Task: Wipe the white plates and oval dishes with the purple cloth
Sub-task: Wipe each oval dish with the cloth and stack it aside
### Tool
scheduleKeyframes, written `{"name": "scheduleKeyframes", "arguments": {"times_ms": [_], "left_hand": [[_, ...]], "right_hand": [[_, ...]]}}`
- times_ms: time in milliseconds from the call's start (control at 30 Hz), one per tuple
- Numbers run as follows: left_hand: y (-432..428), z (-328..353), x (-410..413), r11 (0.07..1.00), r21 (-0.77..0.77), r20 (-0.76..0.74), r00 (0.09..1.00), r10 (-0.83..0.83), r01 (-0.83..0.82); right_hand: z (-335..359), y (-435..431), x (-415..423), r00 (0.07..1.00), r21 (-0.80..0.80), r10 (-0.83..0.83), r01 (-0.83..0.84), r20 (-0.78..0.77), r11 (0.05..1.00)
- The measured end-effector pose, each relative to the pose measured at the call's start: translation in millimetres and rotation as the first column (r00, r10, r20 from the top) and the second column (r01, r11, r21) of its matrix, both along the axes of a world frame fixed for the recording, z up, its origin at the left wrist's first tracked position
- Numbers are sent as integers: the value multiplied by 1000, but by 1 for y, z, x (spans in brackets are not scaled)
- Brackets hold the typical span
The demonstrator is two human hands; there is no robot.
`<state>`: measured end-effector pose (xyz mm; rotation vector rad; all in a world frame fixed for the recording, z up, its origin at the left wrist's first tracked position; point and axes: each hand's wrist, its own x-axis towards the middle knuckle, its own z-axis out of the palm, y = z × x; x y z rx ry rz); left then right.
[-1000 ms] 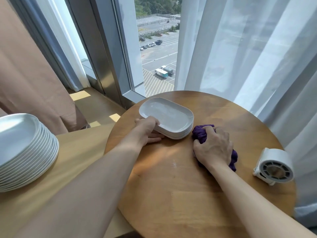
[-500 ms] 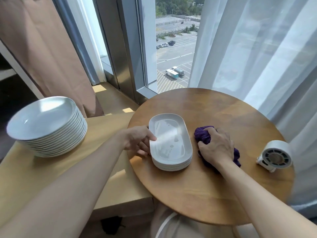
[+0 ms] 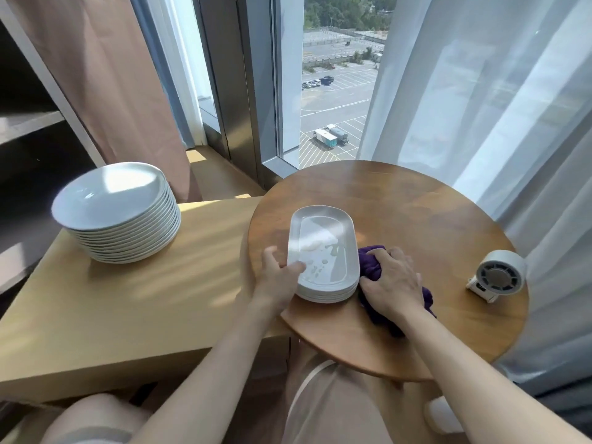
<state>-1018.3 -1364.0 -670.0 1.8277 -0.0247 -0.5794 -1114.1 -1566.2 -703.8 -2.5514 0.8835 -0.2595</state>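
The right hand has its grip closed over a bunched purple cloth. The fingers curl down into the folds, and the cloth is pressed onto the round brown wooden tabletop. Part of the cloth bulges out ahead of the knuckles and touches the right side of the stack of white oval ceramic dishes. The rest trails out behind the wrist toward the near edge.

The left hand grips the near left end of that stack. The thumb lies over the rim of the top dish, and the fingers curl against the stack's left side, though blur hides exactly how they sit.

The oval dishes are glossy with rounded ends and raised rims. They are nested several deep, with their long side running from the near edge toward the far edge, and they sit close to the round tabletop's left edge. The flat well of the top dish has pale blotches and small drops scattered toward its near end.

A small white round fan stands near the right edge of the round tabletop, well apart from the cloth.

On the far left corner of the lower, light wooden rectangular tabletop is a tall stack of white round plates. The top plate catches a patch of sunlight.
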Motion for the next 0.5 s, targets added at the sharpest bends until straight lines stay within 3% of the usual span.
{"name": "scheduleKeyframes", "arguments": {"times_ms": [167, 300, 500], "left_hand": [[-23, -6, -46, 996, -9, 190, 977, 94, -94], [-26, -8, -42, 989, -5, 190, 971, 144, -146], [6, -3, -17, 997, -82, 153, 988, 13, -1]], "right_hand": [[3, 4, -4, 1000, 27, 16, -15, -24, 1000], [5, 8, -11, 999, 46, 19, -18, -26, 999], [7, 11, -15, 999, 92, -2, -2, 44, 996]]}}
